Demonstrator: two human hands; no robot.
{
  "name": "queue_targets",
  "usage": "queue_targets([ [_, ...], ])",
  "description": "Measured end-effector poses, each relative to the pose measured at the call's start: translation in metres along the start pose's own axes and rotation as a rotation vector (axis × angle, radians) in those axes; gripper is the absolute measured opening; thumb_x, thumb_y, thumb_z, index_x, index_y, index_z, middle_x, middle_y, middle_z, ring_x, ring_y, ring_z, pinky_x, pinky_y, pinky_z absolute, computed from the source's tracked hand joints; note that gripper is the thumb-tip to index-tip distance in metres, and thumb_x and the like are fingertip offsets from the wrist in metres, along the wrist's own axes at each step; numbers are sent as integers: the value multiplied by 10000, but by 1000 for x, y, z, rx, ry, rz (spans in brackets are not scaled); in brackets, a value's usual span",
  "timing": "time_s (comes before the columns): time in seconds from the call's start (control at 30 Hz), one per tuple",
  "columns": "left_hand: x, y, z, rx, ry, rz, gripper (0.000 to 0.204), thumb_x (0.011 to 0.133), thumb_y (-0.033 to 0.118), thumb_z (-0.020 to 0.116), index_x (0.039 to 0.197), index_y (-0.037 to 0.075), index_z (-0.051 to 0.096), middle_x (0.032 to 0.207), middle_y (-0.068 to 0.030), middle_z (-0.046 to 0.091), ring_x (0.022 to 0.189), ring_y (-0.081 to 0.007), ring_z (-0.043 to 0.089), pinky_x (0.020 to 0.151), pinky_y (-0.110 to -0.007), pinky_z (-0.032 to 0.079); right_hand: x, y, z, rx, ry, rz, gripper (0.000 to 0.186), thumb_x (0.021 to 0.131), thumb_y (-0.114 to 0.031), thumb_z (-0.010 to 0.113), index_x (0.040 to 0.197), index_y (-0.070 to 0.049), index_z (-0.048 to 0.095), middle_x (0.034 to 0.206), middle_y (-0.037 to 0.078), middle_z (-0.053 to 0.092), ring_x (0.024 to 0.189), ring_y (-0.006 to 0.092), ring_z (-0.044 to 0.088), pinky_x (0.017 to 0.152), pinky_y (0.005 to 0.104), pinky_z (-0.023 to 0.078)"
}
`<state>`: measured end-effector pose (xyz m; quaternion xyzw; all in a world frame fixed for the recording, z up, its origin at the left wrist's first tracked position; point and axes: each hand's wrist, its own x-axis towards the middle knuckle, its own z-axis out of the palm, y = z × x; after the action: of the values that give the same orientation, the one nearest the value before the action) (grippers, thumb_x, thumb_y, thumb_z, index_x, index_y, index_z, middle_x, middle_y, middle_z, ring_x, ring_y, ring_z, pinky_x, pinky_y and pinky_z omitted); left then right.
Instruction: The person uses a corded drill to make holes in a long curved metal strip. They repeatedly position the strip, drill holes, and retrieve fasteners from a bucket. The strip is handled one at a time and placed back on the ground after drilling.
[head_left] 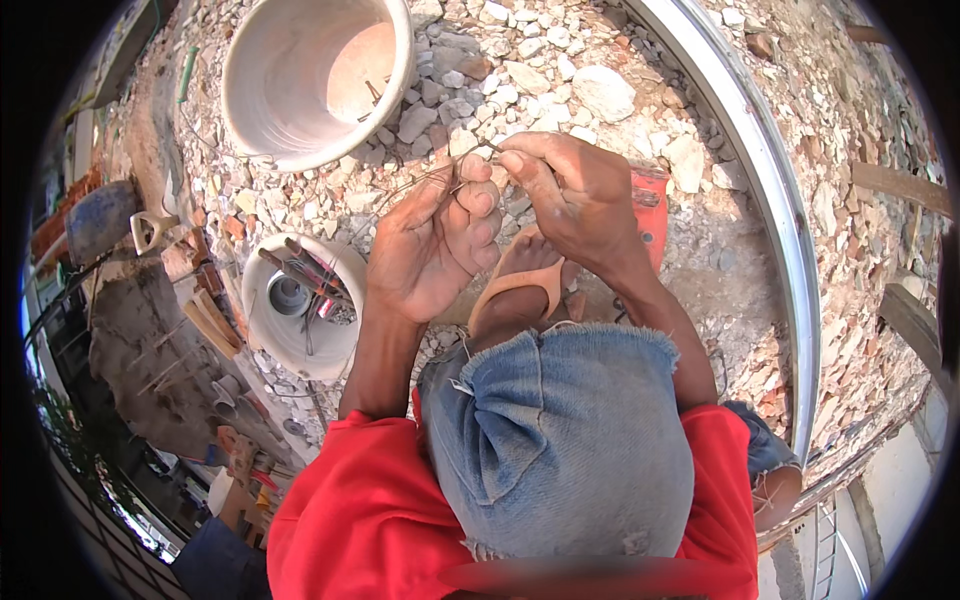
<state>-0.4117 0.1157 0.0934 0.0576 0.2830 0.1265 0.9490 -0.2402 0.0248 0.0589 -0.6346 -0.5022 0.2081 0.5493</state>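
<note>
My left hand (440,235) is palm up, its thumb and curled fingers closed on several thin wires (410,185) whose tails trail off to the left. Just to the right, my right hand (575,195) pinches the other end of a wire between thumb and forefinger. The two hands are close together, above my sandalled foot (525,275) and the rubble. Below the wrists bulges frayed blue denim (570,430). Exactly how many wires each hand has, and whether they are joined, is too small to tell.
A large pale bucket (275,80) stands at the far left. Closer is a smaller white bucket (300,362) with hand tools inside. Right of my hands lies a red object (652,220). A long metal profile (775,190) curves along the right. Broken stone (605,95) covers the ground.
</note>
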Motion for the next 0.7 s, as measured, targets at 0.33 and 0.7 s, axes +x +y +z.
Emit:
queue_targets([
  [0.33, 1, 17, 18, 964, 81, 253, 301, 1082, 317, 557, 1005, 37, 638, 861, -66, 675, 659, -159, 646, 661, -299, 567, 3, -4, -7, 167, 35, 78, 131, 996, -97, 651, 1080, -6, 694, 904, 134, 720, 779, 267, 710, 684, 357, 564],
  [0.7, 28, 54, 35, 1161, 33, 91, 281, 944, 307, 783, 858, 100, 613, 785, -1, 584, 712, -120, 605, 628, -326, 516, 16, 0, -31, -222, 4, -241, 236, 850, 12, 719, 1076, -55, 713, 846, 107, 649, 717, 313, 654, 607, 419, 528],
])
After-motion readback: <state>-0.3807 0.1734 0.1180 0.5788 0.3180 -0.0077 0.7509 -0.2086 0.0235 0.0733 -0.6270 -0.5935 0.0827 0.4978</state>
